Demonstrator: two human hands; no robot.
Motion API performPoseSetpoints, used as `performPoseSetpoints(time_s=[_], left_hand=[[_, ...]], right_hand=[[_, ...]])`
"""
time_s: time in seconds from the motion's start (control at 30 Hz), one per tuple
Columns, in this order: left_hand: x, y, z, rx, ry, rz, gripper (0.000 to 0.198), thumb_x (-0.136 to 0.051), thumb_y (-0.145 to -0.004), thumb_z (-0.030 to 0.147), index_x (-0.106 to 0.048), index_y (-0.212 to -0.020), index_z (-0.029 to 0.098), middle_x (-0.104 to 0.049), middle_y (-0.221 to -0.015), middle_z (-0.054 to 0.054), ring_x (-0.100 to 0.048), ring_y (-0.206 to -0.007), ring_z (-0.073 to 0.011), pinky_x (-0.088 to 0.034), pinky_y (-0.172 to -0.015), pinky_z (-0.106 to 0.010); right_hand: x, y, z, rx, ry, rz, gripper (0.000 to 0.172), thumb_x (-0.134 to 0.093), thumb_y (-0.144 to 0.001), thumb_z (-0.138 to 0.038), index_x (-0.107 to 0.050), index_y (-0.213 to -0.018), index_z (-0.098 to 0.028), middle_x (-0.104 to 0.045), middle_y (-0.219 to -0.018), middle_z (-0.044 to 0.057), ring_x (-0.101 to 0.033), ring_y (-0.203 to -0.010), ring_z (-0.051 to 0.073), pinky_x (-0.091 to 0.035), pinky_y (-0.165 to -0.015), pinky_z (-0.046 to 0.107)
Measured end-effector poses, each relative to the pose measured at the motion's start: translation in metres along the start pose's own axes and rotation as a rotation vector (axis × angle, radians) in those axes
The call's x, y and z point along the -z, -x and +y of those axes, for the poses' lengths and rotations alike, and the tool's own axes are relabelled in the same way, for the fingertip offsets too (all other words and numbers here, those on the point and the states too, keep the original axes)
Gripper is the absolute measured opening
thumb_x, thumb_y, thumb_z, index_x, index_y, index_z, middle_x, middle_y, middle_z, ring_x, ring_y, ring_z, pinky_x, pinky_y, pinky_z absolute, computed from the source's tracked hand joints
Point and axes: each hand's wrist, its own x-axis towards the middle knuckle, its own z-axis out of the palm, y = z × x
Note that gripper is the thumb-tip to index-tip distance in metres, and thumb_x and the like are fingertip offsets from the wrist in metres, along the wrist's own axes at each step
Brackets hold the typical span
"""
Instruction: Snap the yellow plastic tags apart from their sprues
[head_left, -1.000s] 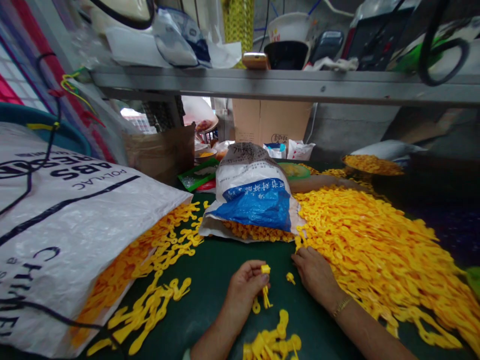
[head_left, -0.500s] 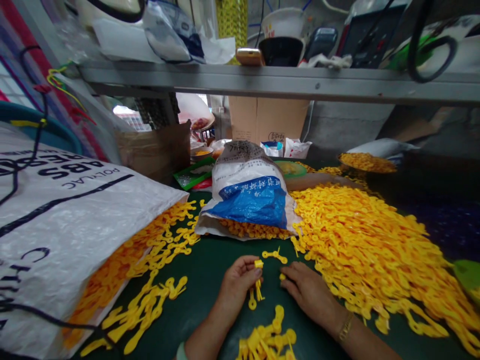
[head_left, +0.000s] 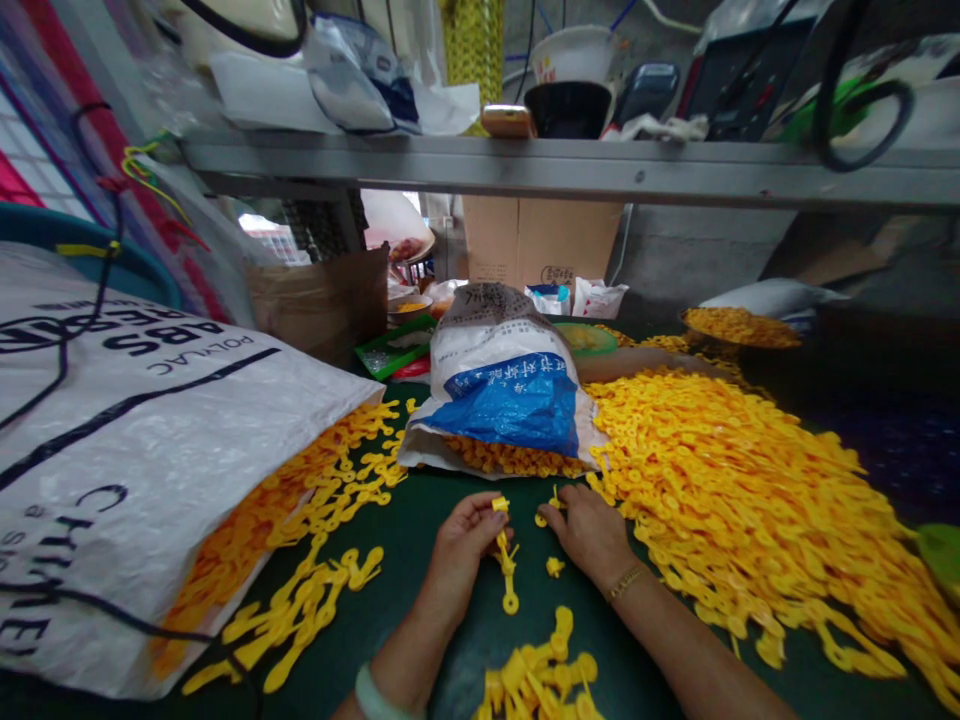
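Note:
My left hand [head_left: 466,540] is closed, pinching a yellow plastic piece [head_left: 509,590] upright between thumb and fingers. A square yellow end shows above the thumb, and a thin stem with a ring hangs below. To its right, my right hand [head_left: 592,532] has its thumb and fingers closed on another yellow plastic strip [head_left: 541,519], mostly hidden by the fingers. Just below that hand, a small yellow part [head_left: 554,567] lies on the green tabletop [head_left: 442,665]. Nearer to me is a small heap of joined yellow pieces [head_left: 536,680].
A large pile of yellow pieces [head_left: 750,480] covers the right side. A white sack [head_left: 135,430] spills more at the left. A blue-and-white bag [head_left: 510,400] with small yellow parts stands ahead. Above runs a grey metal shelf [head_left: 570,168] with bowls and a phone.
My right hand has moved forward and left, leaving the small yellow part and taking hold of the strip that lay ahead. My left hand has shifted slightly left and forward with its piece.

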Motion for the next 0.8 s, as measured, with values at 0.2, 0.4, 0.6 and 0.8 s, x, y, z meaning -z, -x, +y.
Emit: performPoseSetpoints(time_s=[0.2,0.4,0.6,0.8], left_hand=[[0.012,-0.007,0.008,0.010,0.054,0.015,0.028,-0.072,-0.071,0.027,-0.062,-0.096,0.016,-0.067,-0.077,-0.001,-0.069,-0.073,-0.0174,-0.052,-0.067,-0.027],[0.009,-0.003,0.000,0.052,0.037,-0.019,0.028,-0.073,-0.069,0.025,-0.060,-0.092,0.016,-0.067,-0.083,-0.003,-0.069,-0.071,-0.0185,-0.054,-0.062,-0.029],[0.008,-0.004,-0.006,0.061,-0.011,-0.013,0.031,-0.077,-0.064,0.030,-0.060,-0.086,0.016,-0.067,-0.079,-0.003,-0.068,-0.065,-0.0181,-0.053,-0.057,-0.028],[0.012,-0.008,-0.005,0.043,-0.040,0.019,0.031,-0.076,-0.063,0.029,-0.059,-0.085,0.017,-0.068,-0.079,-0.003,-0.068,-0.068,-0.0176,-0.051,-0.055,-0.025]], right_hand=[[0.001,-0.001,-0.013,0.173,-0.073,-0.066,0.023,-0.053,-0.087,-0.023,-0.066,-0.105,-0.024,-0.066,-0.098,0.007,-0.057,-0.098,0.024,-0.042,-0.082,0.032],[0.000,0.001,-0.017,0.254,-0.180,-0.083,0.033,-0.044,-0.085,-0.008,-0.063,-0.109,-0.022,-0.069,-0.100,0.003,-0.062,-0.095,0.017,-0.044,-0.084,0.025],[0.001,0.006,-0.015,0.235,-0.194,-0.067,0.026,-0.042,-0.093,-0.020,-0.066,-0.104,-0.022,-0.068,-0.097,0.005,-0.061,-0.097,0.019,-0.044,-0.084,0.028],[-0.001,0.013,-0.029,0.194,-0.160,-0.050,0.024,-0.057,-0.086,-0.040,-0.068,-0.080,-0.021,-0.064,-0.082,0.007,-0.057,-0.087,0.024,-0.042,-0.078,0.033]])
